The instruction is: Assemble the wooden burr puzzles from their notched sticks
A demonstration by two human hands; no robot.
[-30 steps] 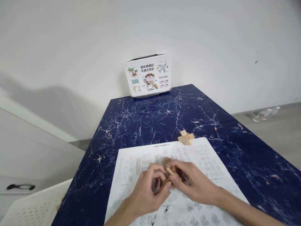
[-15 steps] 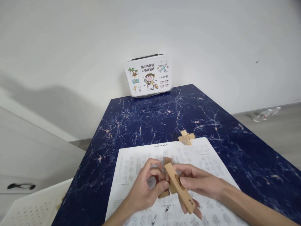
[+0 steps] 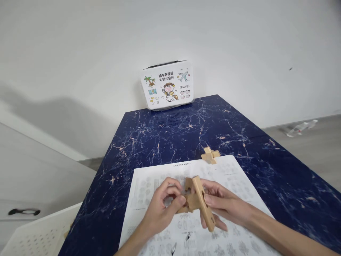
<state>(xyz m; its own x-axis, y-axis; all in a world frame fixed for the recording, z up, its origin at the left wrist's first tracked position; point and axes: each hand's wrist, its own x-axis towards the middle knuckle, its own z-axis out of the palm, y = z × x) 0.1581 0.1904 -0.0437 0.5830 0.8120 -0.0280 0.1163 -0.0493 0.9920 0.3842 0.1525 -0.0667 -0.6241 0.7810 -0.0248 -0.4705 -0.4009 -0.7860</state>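
Note:
My right hand [image 3: 223, 202] is closed on a long wooden puzzle piece [image 3: 208, 215], its thumb at the notch in the side and a dark mark near the lower end. My left hand [image 3: 161, 208] pinches a shorter notched wooden piece [image 3: 193, 201] between thumb and fingers. The two pieces meet at the middle of the long one; whether they interlock I cannot tell. Another piece of wood [image 3: 188, 183] shows behind them, partly hidden. Below both hands lies a white printed sheet [image 3: 142, 188] with rows of small drawings.
A cross-shaped wooden piece [image 3: 210, 155] sits at the sheet's far edge. The blue marble-patterned table [image 3: 170, 135] reaches to the wall, where a white cartoon-printed case [image 3: 167, 85] stands. A white perforated basket [image 3: 34, 238] is at lower left, and clear bottles [image 3: 301, 128] lie on the floor at right.
The long piece has turned more upright and its lower end has come up. My left hand has shifted slightly left, and more of the notched piece between the hands shows.

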